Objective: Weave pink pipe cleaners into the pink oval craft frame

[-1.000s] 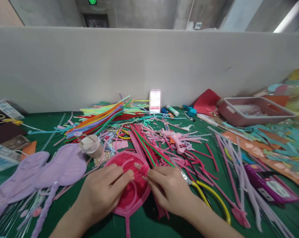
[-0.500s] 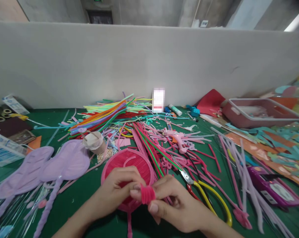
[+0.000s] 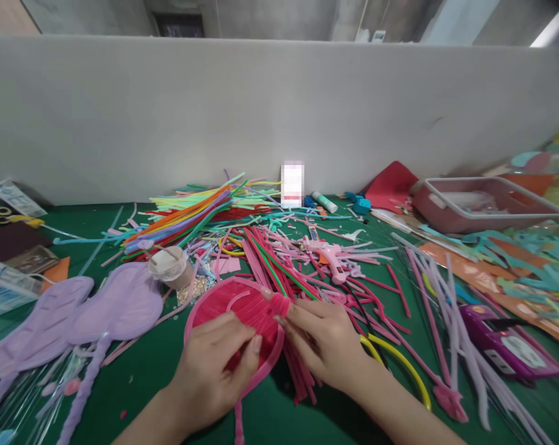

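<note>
Lilac fuzzy shapes (image 3: 117,306) border open green table (image 3: 138,371). Fingers curled, any grip unclear, our left hand (image 3: 214,364) overlaps the round disc (image 3: 250,309). By its right rim, a ribbed coil (image 3: 280,303) sits in the gripping fingers of our right hand (image 3: 323,337), near smooth yellow handles (image 3: 405,362).

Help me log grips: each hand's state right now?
Left hand: fingers curled; cannot tell if holding anything.
Right hand: fuzzy pink coil around the index finger; grip unclear.

Head camera, near, facing forward, down
</note>
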A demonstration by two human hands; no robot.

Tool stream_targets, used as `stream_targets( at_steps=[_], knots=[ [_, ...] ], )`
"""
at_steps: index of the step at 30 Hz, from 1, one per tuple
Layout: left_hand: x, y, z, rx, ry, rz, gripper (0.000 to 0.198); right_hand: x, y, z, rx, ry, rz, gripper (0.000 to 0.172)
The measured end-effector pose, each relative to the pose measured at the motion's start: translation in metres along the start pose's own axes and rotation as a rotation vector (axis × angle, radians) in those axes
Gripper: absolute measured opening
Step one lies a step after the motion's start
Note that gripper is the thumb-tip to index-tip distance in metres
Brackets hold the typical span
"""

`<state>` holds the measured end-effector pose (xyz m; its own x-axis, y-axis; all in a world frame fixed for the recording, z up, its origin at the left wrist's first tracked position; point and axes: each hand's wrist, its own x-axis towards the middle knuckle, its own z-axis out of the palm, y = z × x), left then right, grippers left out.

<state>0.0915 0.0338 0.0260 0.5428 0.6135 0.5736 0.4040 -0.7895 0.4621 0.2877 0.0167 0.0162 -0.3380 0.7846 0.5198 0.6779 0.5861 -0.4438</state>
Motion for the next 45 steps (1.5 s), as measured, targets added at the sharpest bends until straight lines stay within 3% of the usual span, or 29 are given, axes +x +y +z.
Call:
stream_targets(
  at_steps=[6,13,24,29,37,42,45],
  knots=[
    [0.003,0.002,-0.020,0.107,0.067,0.172,0.012,0.000,0.002,-0.001,-0.081,-0.015,-0.093,0.023],
    [0.007,-0.003,-0.035,0.125,0.045,0.241,0.011,0.002,-0.002,-0.001,0.013,-0.106,-0.209,0.026],
    [0.007,-0.002,-0.044,-0.092,-0.112,0.033,0.012,0.001,-0.012,0.003,0.154,-0.151,-0.313,0.026],
    [0.007,0.001,-0.043,-0.250,-0.181,-0.160,0.017,0.001,-0.019,0.005,0.197,-0.096,-0.393,0.026],
    [0.007,0.001,-0.021,-0.861,-0.345,-0.720,0.032,0.000,-0.024,0.004,0.200,-0.056,-0.424,0.031],
    [0.005,0.008,0.000,-1.224,-0.267,-1.044,0.034,0.002,-0.022,-0.002,0.102,-0.031,-0.378,0.033],
    [0.009,0.012,0.003,-1.310,-0.233,-1.077,0.030,0.002,-0.020,-0.003,0.022,0.000,-0.350,0.035]
  ],
)
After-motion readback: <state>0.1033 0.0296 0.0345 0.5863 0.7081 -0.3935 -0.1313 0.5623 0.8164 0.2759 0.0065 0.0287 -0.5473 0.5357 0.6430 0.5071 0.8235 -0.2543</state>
